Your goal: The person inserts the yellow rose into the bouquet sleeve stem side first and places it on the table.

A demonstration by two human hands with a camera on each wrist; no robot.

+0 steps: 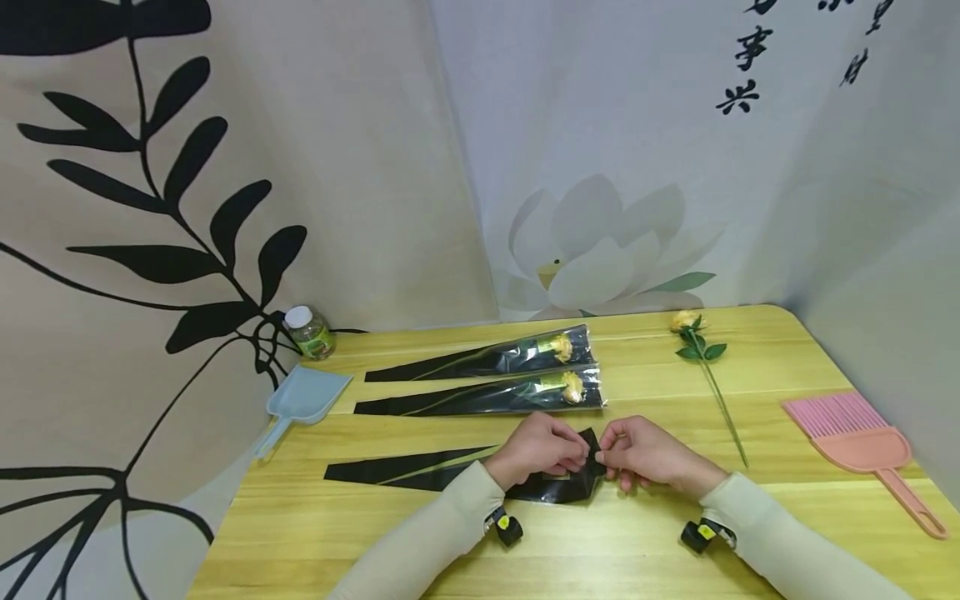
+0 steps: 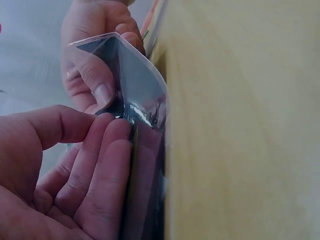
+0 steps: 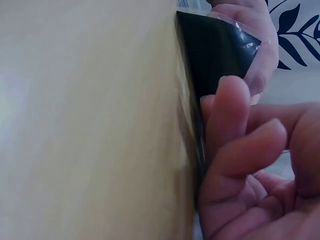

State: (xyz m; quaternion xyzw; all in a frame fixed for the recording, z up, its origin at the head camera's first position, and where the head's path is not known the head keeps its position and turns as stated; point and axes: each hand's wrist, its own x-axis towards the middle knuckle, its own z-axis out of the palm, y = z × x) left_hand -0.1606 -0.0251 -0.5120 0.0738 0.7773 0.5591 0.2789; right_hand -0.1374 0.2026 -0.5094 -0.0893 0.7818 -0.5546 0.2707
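A tapering black flower sleeve point(image 1: 551, 490) with a clear plastic front and a gold diagonal stripe lies on the table, its narrow end pointing left. My left hand point(image 1: 542, 450) pinches the wide end between thumb and fingertips. Close beside it, my right hand point(image 1: 651, 450) pinches the same end from the right, near the edge. Both wrist views show the plastic mouth of the sleeve point(image 2: 142, 85) raised and bent between the hands. In the right wrist view, the black backing point(image 3: 215, 50) stands up past the right fingers point(image 3: 232, 100).
Behind the hands lie two sleeves point(image 1: 450, 406), each with a yellow rose point(image 1: 573, 387). A loose yellow rose point(image 1: 686, 322) lies at right, near a pink brush and dustpan point(image 1: 862, 446). At left are a blue dustpan point(image 1: 307, 394) and a lidded jar point(image 1: 311, 337).
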